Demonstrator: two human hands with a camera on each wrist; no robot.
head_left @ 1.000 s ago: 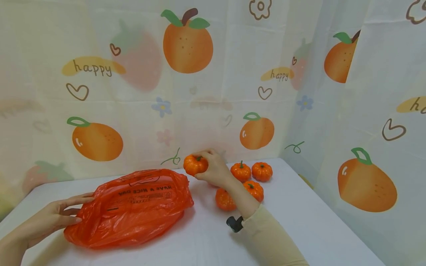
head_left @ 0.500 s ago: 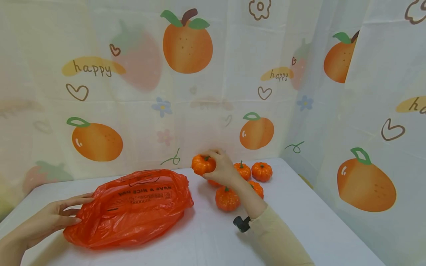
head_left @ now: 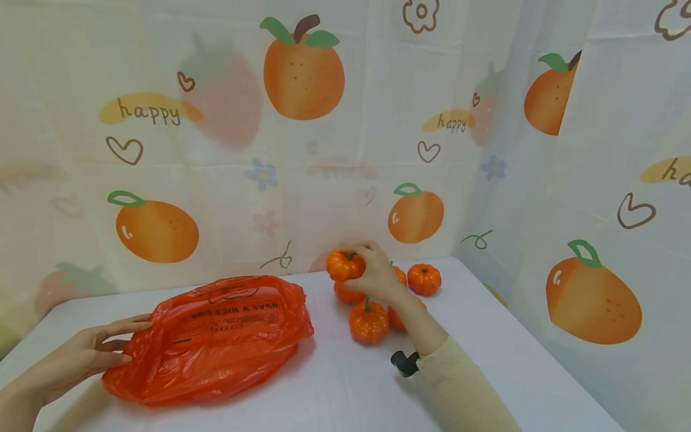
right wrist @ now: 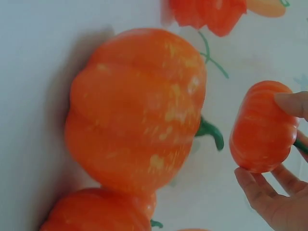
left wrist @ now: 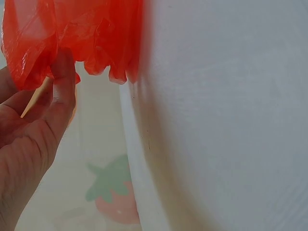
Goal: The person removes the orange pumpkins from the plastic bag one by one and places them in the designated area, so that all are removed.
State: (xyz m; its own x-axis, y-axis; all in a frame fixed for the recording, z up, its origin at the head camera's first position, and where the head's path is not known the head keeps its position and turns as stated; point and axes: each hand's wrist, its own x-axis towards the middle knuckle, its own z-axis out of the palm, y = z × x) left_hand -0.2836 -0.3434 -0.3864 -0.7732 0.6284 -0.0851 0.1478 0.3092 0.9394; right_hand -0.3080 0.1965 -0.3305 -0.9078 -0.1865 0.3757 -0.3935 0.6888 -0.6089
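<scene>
My left hand (head_left: 89, 354) pinches the left edge of a red plastic bag (head_left: 216, 360) lying on its side on the table. The left wrist view shows thumb and fingers at the gathered rim of the bag (left wrist: 96, 43). My right hand (head_left: 380, 279) grips a small orange pumpkin (head_left: 340, 264) with a green stem, raised over the back of the table. Just below it sits another pumpkin (head_left: 348, 293). In the right wrist view the held pumpkin (right wrist: 260, 130) is between thumb and fingers, apart from a large-looking speckled pumpkin (right wrist: 137, 110) nearer the camera.
Several more pumpkins stand right of the bag, among them a speckled one (head_left: 369, 324) in front and one at the back right (head_left: 424, 279). My right forearm partly covers others. A white cloth covers the table (head_left: 335, 390). A fruit-printed curtain (head_left: 345, 138) hangs behind.
My right hand, holding the pumpkin, has moved to the right, away from the bag and over the other pumpkins. My left hand and the bag have stayed in place.
</scene>
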